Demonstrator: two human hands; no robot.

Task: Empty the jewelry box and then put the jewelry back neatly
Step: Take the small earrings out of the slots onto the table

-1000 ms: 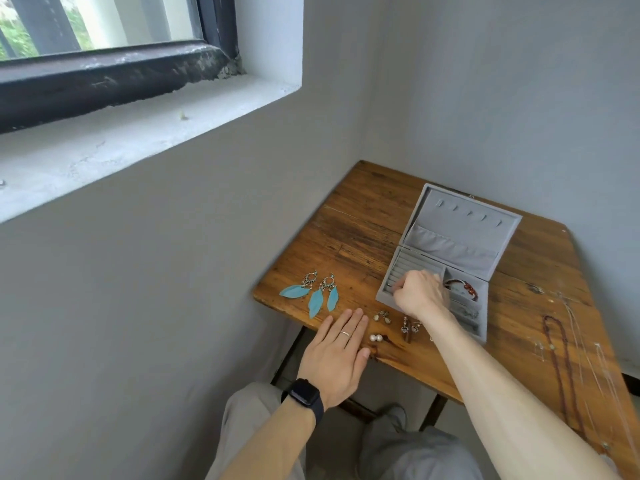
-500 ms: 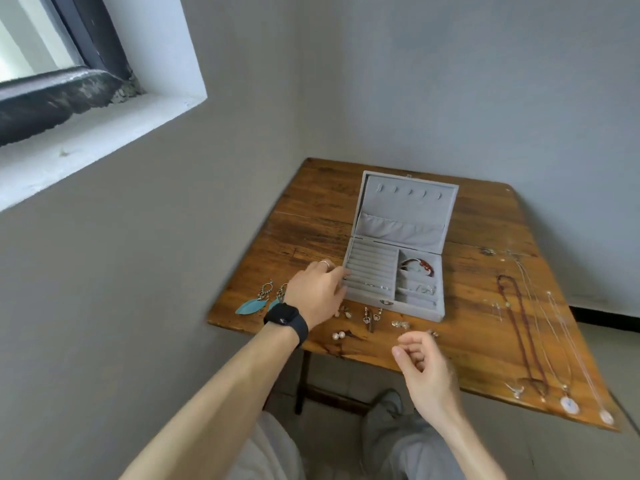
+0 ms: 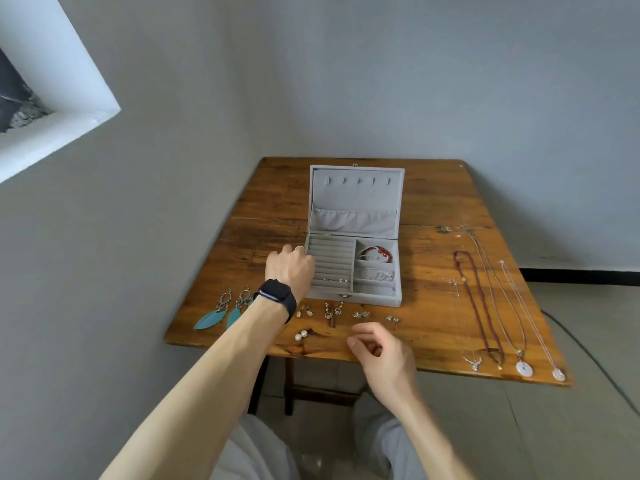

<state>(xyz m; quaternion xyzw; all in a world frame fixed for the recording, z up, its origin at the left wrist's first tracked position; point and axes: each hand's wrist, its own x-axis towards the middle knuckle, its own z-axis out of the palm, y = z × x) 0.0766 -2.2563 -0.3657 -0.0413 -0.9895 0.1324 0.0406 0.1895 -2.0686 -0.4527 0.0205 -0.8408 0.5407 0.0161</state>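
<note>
Left hand (image 3: pixel 290 268) curled against jewelry box (image 3: pixel 353 268), grip unclear; right hand (image 3: pixel 379 351) loosely curled, empty.

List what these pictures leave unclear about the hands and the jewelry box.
- Left hand, head view: fingertips are hidden behind its own knuckles at the jewelry box's left edge, so any grip is unreadable.
- Right hand, head view: curled fingers hide whether it holds anything.
- Ring rows: small pieces in the near slots are too tiny to identify.
- Red bracelet: partly hidden by the compartment wall.
</note>
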